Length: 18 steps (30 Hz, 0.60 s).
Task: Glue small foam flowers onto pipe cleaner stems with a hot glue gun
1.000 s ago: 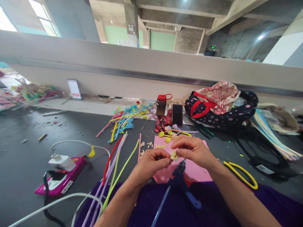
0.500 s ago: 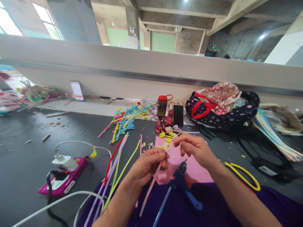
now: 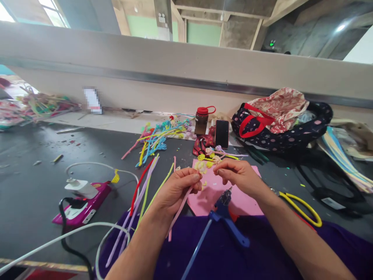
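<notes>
My left hand (image 3: 182,186) is closed in a pinch on a pink pipe cleaner (image 3: 181,210), whose free end hangs toward my lap. A small pale yellow and white flower (image 3: 201,167) shows just above the pinching fingertips. Just right of the flower hovers my right hand (image 3: 240,175), fingers curved and a little apart, with nothing visible in them. Below both hands a blue glue gun (image 3: 226,221), a clear bluish glue stick (image 3: 196,249) in its back, rests across a pink sheet (image 3: 202,204) and dark purple cloth (image 3: 262,249).
Loose pipe cleaners (image 3: 145,182) lie left of my hands, beside a magenta power strip (image 3: 99,194) and its cables. Finished-looking pipe-cleaner flowers (image 3: 210,158), a phone (image 3: 222,133), a red-capped bottle (image 3: 201,120) and a dotted bag (image 3: 279,132) stand behind. Yellow-handled scissors (image 3: 303,208) lie right.
The view has tipped downward, so the table sits higher. My left hand still grips the pink pipe cleaner, and the flower has turned slightly. My right hand remains near it.
</notes>
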Tool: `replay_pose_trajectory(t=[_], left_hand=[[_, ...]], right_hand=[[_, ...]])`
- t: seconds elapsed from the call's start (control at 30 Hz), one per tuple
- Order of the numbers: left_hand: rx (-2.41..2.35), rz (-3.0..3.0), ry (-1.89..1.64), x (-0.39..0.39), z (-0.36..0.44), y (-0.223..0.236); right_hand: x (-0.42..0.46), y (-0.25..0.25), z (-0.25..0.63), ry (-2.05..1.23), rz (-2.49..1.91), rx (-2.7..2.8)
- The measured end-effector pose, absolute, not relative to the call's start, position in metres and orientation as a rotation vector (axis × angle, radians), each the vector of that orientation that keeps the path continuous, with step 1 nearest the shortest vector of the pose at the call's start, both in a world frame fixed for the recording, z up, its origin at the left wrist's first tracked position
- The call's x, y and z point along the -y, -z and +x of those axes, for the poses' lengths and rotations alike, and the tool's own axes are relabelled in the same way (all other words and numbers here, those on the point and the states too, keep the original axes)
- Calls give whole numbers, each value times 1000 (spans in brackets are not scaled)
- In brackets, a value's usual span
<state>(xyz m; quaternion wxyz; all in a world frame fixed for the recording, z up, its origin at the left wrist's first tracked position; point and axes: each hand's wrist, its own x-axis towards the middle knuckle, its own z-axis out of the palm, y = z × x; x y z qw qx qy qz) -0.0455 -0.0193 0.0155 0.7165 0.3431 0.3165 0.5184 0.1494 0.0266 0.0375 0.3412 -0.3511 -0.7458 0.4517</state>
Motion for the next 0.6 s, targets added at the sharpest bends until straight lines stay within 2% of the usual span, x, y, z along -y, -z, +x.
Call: replay_pose_trajectory(t=[0.43,0.6], left_hand=[[-850,740,-1383,12,-67,-22],[-930,772,-1441,11,-67,-21]], right_hand=[[-24,-20,140,-1041,-943,2221],[-36,-12,122,-753,-924,2449]])
